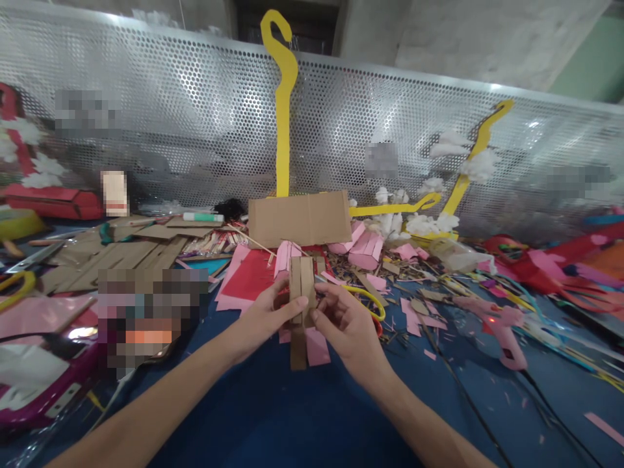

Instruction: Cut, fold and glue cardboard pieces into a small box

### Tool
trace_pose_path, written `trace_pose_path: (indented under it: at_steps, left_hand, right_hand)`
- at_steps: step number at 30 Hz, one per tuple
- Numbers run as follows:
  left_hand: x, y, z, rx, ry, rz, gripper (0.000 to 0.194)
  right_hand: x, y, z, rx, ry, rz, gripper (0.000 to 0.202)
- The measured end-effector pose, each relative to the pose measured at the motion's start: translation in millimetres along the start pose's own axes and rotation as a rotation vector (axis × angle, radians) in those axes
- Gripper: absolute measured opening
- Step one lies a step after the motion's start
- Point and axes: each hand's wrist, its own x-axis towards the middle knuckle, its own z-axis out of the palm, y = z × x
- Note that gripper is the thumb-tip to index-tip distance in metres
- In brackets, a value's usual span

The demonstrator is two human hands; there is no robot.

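Between my hands stands a small folded piece of brown cardboard (pixel 295 276), narrow and scored lengthwise. My left hand (pixel 273 313) grips its left side, with the thumb pressed across the front. At the right edge, my right hand (pixel 345 318) pinches the same piece between thumb and fingers. A flat cardboard strip (pixel 298 354) shows just below, next to a pink paper scrap (pixel 318 346). Behind the hands lie red paper (pixel 247 273) and folded pink paper pieces (pixel 365 248). Scissors with a yellow handle (pixel 373 299) rest beside my right hand, partly hidden.
A pink glue gun (pixel 502 325) with a lit red light and a black cord lies right. Behind stand a cardboard panel (pixel 299 219) and a yellow hooked shape (pixel 283 110), before a perforated metal screen (pixel 205 84). Cardboard sheets (pixel 121 263) and a glue stick (pixel 202 217) are left.
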Motion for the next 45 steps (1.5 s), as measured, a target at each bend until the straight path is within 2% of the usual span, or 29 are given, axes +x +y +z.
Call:
trace_pose_path:
  at_steps: [3, 8, 14, 18, 23, 29, 35, 45]
  left_hand:
    - [1, -1, -1.6, 0.015, -0.005, 0.014, 0.063]
    - [1, -2, -0.6, 0.047, 0.017, 0.025, 0.058]
    - [5, 2, -1.7, -0.081, 0.154, -0.002, 0.048]
    - [5, 5, -6.3, -0.212, 0.213, -0.034, 0.043]
    - [5, 2, -9.6, -0.216, 0.182, -0.031, 0.042]
    - [5, 3, -5.4, -0.14, 0.165, -0.042, 0.045]
    - [5, 5, -3.9, 0.05, 0.193, -0.01, 0.049]
    - [-2, 5, -0.9, -0.014, -0.011, -0.004, 0.053]
  right_hand:
    - [0, 1, 0, 0.009, 0.008, -0.016, 0.034]
    - [2, 1, 0, 0.099, 0.002, 0.002, 0.019]
    - [10, 7, -10, 0.136, 0.194, 0.113, 0.016]
    - [11, 12, -14, 0.142, 0.224, 0.118, 0.012]
    - [7, 8, -13, 0.141, 0.208, 0.096, 0.014]
    - [7, 6, -12, 0.116, 0.163, 0.081, 0.021]
    - [6, 3, -11, 0.124, 0.124, 0.074, 0.025]
    - [3, -6, -7, 0.127, -0.013, 0.079, 0.032]
